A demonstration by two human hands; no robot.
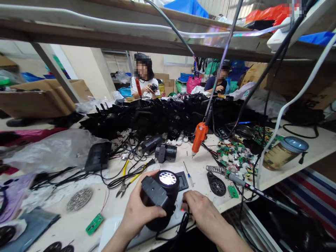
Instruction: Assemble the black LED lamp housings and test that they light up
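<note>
My left hand (139, 211) is wrapped round a black lamp head (160, 196) whose round LED face glows white and points up. It stands at the near edge of the bench. My right hand (201, 213) lies just right of it with fingers curled down onto a white box (173, 218) under the lamp, beside a small red light and a black cable (181, 229). What the right fingers grip is hidden.
An orange electric screwdriver (198, 137) hangs over the bench. Yellow-handled pliers (127, 180), a soldering iron (252, 189), green circuit boards (95, 224), a jar (285, 153) and a heap of black lamp housings (162, 115) surround me. Two people sit across the bench.
</note>
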